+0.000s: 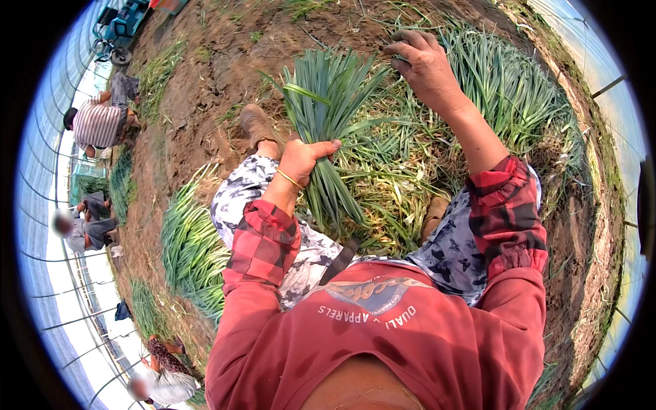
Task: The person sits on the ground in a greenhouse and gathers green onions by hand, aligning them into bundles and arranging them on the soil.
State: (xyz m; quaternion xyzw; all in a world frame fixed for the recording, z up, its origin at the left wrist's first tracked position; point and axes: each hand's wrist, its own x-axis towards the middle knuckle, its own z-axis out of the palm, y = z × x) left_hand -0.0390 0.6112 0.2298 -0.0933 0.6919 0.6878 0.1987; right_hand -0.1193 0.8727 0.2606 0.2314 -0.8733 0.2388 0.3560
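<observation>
My left hand [302,158] is closed around a bunch of long, flat green leaves [328,97], probably chives or a similar allium. The leaves fan out above the fist, and more hang below it. My right hand [423,66] is raised at the upper right, its soiled fingers partly curled and apart, with nothing visible in them. Beside it lies a large pile of the same green plants [502,77]. Under both hands, between my feet, loose trimmed leaves and yellowed scraps [394,205] cover the ground.
Another heap of green plants [192,251] lies by my left leg. Brown soil [179,123] stretches left, where several people [100,123] sit or crouch near more bundles [121,179]. A teal wheeled machine [120,31] stands at upper left. Plastic greenhouse walls [594,56] edge the view.
</observation>
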